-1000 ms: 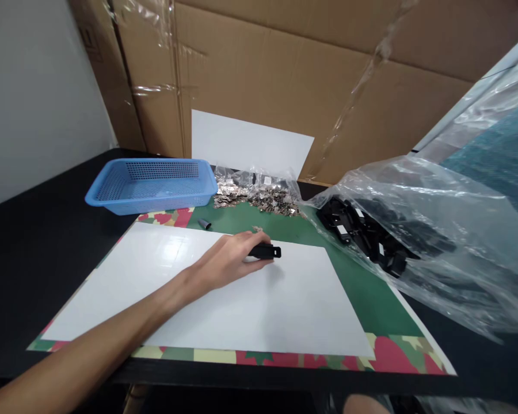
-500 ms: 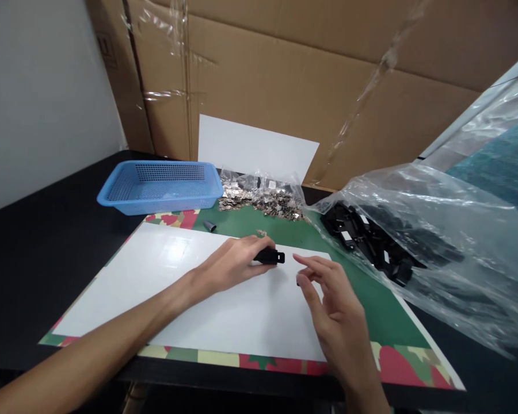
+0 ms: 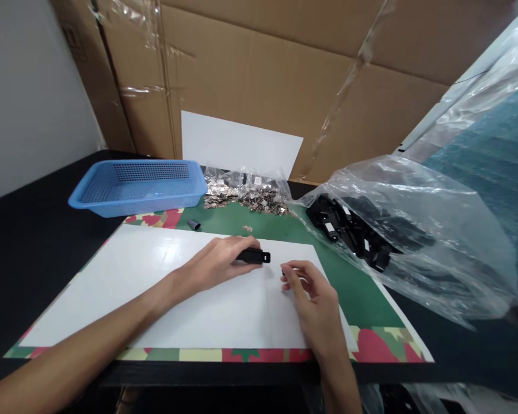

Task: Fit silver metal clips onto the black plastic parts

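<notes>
We've got the left hand [image 3: 220,261] clamped on a black part [image 3: 254,256], the right hand [image 3: 314,296] close by!
Here we are, our two hands apart, the black part jutting from the left hand's fingers towards the right, over the white sheet [image 3: 190,322]; and look, the right thumb and forefinger are pinched on a small dark piece [image 3: 284,273], too tiny for us to make out. Just beyond the left hand we spot a grey cap [image 3: 194,225], farther off a heap of metal pieces [image 3: 263,201], and left of that, a blue basket [image 3: 155,207] on the worktop [image 3: 21,270]. Right of both hands, we see a clear plastic bag [image 3: 453,247] with more black parts [image 3: 349,227].
</notes>
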`<state>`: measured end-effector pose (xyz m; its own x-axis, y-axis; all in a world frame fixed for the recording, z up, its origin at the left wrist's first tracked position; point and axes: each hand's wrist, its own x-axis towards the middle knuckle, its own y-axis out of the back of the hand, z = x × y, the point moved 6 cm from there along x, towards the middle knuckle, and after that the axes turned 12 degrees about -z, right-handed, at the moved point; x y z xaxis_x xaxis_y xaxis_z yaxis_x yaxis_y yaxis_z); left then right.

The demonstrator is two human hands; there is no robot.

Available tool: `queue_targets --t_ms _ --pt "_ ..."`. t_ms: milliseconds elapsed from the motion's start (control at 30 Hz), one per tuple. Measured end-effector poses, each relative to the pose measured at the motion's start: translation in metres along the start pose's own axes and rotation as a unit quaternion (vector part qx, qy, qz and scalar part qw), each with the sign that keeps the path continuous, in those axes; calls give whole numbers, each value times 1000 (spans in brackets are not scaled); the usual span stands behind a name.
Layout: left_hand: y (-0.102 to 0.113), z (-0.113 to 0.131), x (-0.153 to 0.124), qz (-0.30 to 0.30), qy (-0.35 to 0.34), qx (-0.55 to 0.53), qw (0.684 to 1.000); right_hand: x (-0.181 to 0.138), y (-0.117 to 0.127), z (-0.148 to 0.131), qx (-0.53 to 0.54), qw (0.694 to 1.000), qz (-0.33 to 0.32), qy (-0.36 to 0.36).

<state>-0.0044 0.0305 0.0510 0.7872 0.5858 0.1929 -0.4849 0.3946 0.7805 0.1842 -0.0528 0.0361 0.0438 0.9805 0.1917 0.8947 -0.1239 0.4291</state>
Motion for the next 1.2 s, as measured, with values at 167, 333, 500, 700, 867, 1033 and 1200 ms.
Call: queue_targets --t_ms 167,333,500,700,867,1033,1200 --pt "-1 11 -1 -7 -29 2 1000 -5 6 -6 26 998 44 40" --pt "-2 16 -2 -11 -38 14 999 -9 8 -15 13 993 82 78" --pt "-2 19 -2 -4 -50 13 999 -9 2 -16 29 995 50 79" --pt "-3 19 -1 3 -63 11 998 -9 5 -14 3 996 60 69" --pt "-4 17 -1 -3 -58 17 998 -5 3 2 -50 998 43 10" --pt "2 14 0 33 -16 14 999 -7 4 -13 -63 995 67 26" --pt "3 7 0 50 17 9 999 -38 11 -50 36 989 110 96"
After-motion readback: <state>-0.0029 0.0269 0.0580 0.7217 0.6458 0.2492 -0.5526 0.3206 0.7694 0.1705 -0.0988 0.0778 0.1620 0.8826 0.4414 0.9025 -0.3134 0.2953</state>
